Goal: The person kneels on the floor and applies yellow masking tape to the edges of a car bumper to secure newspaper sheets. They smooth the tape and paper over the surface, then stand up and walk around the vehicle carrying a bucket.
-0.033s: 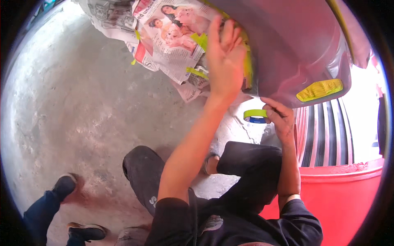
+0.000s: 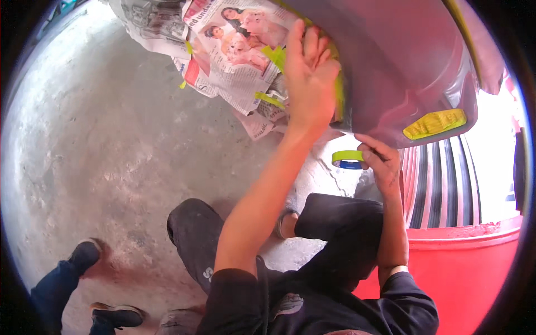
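My left hand lies with fingers stretched out along the edge where newspaper sheets meet a glossy grey car body panel. Yellow-green masking tape strips run down that edge, partly hidden by the hand. Lower right, my right hand grips a roll of yellow-green masking tape with a blue inner core, between thumb and fingers. Its index finger reaches up toward the panel's lower edge. Shorter tape pieces hold parts of the newspaper.
A yellow-taped patch sits low on the panel. At the right stand a red drum and a dark-and-pink striped surface. Another person's shoes are on the concrete floor at the lower left. My bent knees are below my arms.
My left hand has shifted slightly to the right and down along the taped edge. The right hand and its tape roll stay nearly in place.
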### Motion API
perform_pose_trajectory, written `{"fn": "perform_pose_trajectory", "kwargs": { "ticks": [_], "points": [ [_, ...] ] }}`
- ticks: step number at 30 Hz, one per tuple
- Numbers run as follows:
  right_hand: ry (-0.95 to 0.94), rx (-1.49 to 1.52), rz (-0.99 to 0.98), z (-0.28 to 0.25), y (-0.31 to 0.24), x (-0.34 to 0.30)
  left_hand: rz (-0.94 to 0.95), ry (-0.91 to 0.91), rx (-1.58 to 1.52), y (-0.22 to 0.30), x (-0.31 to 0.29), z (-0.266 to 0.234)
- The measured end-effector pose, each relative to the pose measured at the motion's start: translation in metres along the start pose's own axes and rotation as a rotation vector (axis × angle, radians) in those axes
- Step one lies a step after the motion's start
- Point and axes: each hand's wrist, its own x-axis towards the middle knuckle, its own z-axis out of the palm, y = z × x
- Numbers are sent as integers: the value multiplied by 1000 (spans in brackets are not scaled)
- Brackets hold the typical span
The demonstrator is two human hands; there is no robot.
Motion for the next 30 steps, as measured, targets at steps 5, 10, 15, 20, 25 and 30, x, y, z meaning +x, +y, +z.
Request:
{"fn": "perform_pose_trajectory", "kwargs": {
  "ticks": [5, 10, 15, 20, 25, 30],
  "points": [
    [4, -2, 0, -1, 4, -3, -8, -12, -72, 1, -2, -1],
    [4, -4, -16, -3, 9, 0, 4, -33, -73, 8, 9, -3],
    [16, 39, -12, 0, 15, 0, -19, -16, -132, 14, 6, 1],
    [-3, 54, -11, 3, 13, 3, -24, -109, -82, 19, 15, -3],
    [-23, 72, -18, 3, 14, 1, -37, -99, -255, 22, 13, -15],
    [-21, 82, -25, 0, 18, 2, -30, -62, -29, 11, 19, -8]
  ]
}}
